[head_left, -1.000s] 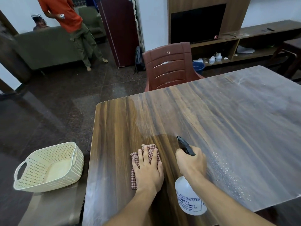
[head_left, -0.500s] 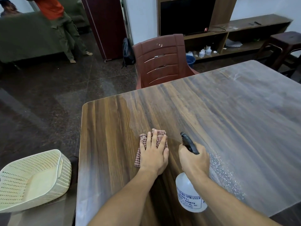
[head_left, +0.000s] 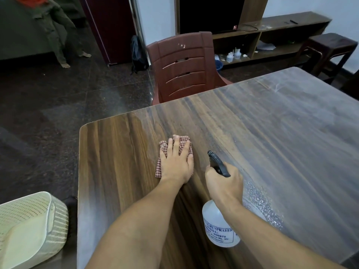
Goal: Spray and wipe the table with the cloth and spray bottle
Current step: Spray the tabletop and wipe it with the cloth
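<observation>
Cloth [head_left: 184,139] flat on counter [head_left: 272,142], left part. My left hand [head_left: 175,164] on top, fingers straight, slightly spread, pressing. Right hand [head_left: 223,183] just beside, fingers curled round bottle [head_left: 219,228] neck, nozzle forward. Droplets [head_left: 260,202] right of bottle. Basket [head_left: 29,226] off left edge.

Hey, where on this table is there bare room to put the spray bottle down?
The far right of the table, beyond the droplet patch, is bare. So is the left strip between table edge and cloth. Crowded at the front middle: left hand presses the cloth, right hand grips the spray bottle.
</observation>
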